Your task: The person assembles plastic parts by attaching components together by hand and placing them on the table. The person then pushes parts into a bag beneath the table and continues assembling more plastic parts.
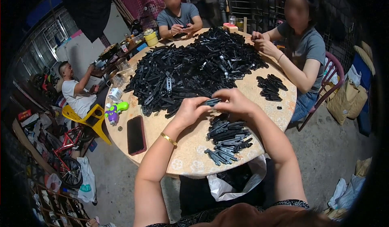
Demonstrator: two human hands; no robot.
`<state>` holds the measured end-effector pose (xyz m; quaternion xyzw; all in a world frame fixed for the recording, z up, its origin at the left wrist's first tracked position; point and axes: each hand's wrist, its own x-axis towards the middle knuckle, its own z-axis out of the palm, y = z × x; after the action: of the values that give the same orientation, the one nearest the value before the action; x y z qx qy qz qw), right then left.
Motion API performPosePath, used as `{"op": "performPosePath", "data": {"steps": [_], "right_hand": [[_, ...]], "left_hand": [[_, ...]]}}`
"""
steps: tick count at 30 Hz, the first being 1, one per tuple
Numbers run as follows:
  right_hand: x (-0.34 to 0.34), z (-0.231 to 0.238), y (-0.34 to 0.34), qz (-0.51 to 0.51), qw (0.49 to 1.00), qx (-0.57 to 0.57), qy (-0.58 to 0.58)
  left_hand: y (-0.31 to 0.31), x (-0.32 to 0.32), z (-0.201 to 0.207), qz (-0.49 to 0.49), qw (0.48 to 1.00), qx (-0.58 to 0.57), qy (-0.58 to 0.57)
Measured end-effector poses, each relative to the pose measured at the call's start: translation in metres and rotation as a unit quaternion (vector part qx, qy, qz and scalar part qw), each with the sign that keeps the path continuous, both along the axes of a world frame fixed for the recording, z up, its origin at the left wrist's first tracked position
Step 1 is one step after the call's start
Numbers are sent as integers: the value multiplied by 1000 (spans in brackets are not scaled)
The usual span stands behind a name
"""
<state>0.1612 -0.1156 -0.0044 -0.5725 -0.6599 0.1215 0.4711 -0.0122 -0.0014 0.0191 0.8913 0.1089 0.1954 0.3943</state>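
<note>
Both hands are closing in a fingertip pinch on one slim dark-grey part: L hand is gripping its L end, thumb & index nearly meeting; R hand is gripping the R end, fingers curling over it. The part is sitting just above the worktop, betw. the big black heap & a smaller pile nearer the body.

Handling (est.): it's looking like rigid moulded plastic, so prob. v. light & stiff, maybe a bit slick; thin bits could be snapping if bent. Best hold is prob. at the ends, w/ thumb & index, no hard squeeze.

Hard to see: fingers are covering both ends, so can't tell if it's one pc. or two joined. Heap parts are overlapping, so indiv. shapes are blurring. White bag below is partly hiding under the worktop edge; its dark contents are staying unclear.
</note>
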Motion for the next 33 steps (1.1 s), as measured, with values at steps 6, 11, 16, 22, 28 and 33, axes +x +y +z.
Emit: {"op": "performPosePath", "data": {"steps": [6,11,16,22,28,33], "right_hand": [[40,-5,3,-235,972,-3,7],[28,-22,15,-239,939,60,-241],[19,-32,37,-286,896,-18,-339],[37,-20,16,-208,967,-26,-144],[72,-18,13,-315,945,62,-66],[59,-43,35,-277,908,-16,-315]], "left_hand": [[-28,6,-19,-148,975,162,-19],[-14,8,-14,-95,968,-226,57],[21,9,-33,191,931,309,-17],[21,17,-49,161,912,378,1],[1,16,-23,194,978,17,-70],[13,13,-27,92,919,-373,-92]]}}
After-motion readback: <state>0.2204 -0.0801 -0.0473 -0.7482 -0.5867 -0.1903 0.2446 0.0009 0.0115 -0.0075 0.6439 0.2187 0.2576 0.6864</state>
